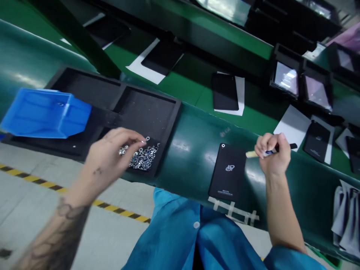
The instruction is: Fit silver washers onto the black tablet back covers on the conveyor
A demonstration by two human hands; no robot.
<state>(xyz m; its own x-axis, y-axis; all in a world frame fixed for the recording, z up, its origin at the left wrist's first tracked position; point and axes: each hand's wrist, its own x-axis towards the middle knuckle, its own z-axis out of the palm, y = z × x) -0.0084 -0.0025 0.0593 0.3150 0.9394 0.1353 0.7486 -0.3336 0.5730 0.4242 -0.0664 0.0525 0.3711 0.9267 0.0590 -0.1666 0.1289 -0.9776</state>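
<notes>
black tablet point(227, 172) lies back up on the green belt point(185, 165), just beside your right hand point(272, 155), fingers closed around a pen point(266, 152); your left hand point(109, 153) curls over steel washers point(143, 157) in a black tray point(146, 116), any grip unclear.

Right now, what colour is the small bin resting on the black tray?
The plastic bin is bright blue, and it shows best in the head view.

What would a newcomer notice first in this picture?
The bright blue plastic bin stands out first, perched on a black compartment tray at left. The left hand reaches over a heap of silver metal rings. Mid-frame, a black tablet lies on the green belt beside the right hand, which grips a pen.
</notes>
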